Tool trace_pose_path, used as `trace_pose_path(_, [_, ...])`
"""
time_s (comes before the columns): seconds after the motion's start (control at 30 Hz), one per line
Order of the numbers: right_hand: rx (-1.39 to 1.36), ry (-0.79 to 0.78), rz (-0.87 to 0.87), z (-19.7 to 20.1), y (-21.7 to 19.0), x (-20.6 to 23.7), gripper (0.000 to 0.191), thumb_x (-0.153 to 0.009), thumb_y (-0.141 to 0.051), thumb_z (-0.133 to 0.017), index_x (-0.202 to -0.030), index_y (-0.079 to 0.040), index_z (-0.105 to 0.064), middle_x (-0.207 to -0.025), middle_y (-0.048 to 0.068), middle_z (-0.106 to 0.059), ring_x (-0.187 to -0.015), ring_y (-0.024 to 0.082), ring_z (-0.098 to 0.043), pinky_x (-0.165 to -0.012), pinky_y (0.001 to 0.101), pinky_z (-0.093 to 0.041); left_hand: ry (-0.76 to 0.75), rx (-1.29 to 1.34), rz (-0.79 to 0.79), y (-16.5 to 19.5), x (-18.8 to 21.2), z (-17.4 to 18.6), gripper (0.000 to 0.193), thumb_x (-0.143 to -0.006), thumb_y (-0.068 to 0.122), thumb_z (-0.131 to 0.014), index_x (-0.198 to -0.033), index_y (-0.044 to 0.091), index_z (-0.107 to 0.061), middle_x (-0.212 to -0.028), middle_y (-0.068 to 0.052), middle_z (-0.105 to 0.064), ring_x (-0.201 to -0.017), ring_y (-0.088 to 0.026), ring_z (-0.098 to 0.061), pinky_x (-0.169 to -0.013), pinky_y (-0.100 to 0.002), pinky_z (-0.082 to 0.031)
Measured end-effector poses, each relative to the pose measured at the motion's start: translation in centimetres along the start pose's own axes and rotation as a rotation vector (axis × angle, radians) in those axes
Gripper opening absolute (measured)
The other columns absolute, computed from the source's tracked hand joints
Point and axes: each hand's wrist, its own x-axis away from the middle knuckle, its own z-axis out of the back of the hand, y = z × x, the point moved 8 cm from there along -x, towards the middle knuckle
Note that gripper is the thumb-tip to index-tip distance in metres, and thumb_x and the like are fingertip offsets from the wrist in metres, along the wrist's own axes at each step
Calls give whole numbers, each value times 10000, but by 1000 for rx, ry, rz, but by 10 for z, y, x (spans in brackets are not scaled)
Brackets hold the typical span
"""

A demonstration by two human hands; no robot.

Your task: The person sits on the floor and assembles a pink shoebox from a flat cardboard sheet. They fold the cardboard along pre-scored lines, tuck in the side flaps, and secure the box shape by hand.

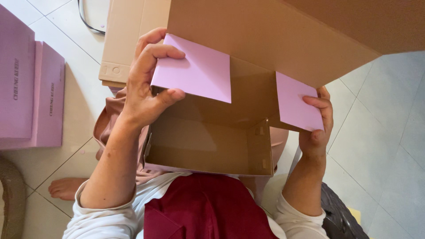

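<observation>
Cardboard box (pixel 208 141) (top cropped) | left hand (pixel 144 84) clamped on pink flap (pixel 195 71) | right hand (pixel 316 128) grips other flap (pixel 296 106), palm hidden

Looks like a home or small home-run packing spot, not a factory. Floor is pale glazed tile (pixel 380 128) with plain grout lines. Person sits low with a bare foot (pixel 65 187) on the tiles. Stack of finished pink boxes (pixel 31 88) lies on the floor at left, flat brown cardboard sheets (pixel 128 40) ahead, a black cable (pixel 88 22) beyond them. A woven seat edge (pixel 12 199) shows bottom left.
</observation>
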Motion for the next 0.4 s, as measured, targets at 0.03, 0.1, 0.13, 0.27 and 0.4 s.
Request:
trace_pose_path(0.03, [11, 4, -1, 0, 7, -6, 814, -847, -817, -666, -1278, -128, -611, -1520, 141, -413, -1475, 312, -408, -1282, 506, -361, -2, -7, 0, -4, -7, -1, 595, -943, 518, -808, -1324, 101, -619, -1564, -117, -399, -1375, -205, -477, -1140, -340, -432])
trace_pose_path(0.1, [22, 31, 16, 2, 18, -19, 829, -860, -847, -629, -1263, -121, -630, -1609, 120, -338, -1583, 293, -299, -1352, 525, -319, -21, 14, 35, -15, -20, -4, 628, -931, 486, -809, -1377, 116, -565, -1551, -118, -412, -1379, -211, -488, -1157, -351, -438])
trace_pose_path(0.13, [27, 45, 22, 3, 23, -26, 839, -867, -862, -611, -1255, -118, -639, -1653, 109, -300, -1637, 283, -245, -1387, 535, -298, -30, 47, 77, -23, -26, -6, 677, -912, 480, -810, -1411, 125, -520, -1532, -122, -424, -1378, -218, -498, -1170, -360, -442])
trace_pose_path(0.27, [29, 52, 20, 2, 49, -56, 868, -872, -888, -540, -1311, -142, -585, -1700, 115, -285, -1632, 284, -218, -1335, 535, -280, -94, 167, 177, -53, -49, -8, 1008, -911, 456, -845, -1626, 143, -207, -1536, -148, -405, -1389, -256, -510, -1218, -408, -442])
trace_pose_path(0.4, [-27, 72, 5, -4, 70, -90, 856, -851, -846, -577, -1474, -314, -331, -1662, 132, -267, -1574, 361, -259, -1302, 597, -332, -119, 125, 183, -80, -65, 15, 1132, -919, 435, -849, -1700, 155, -79, -1602, -156, -377, -1399, -265, -515, -1249, -439, -435])
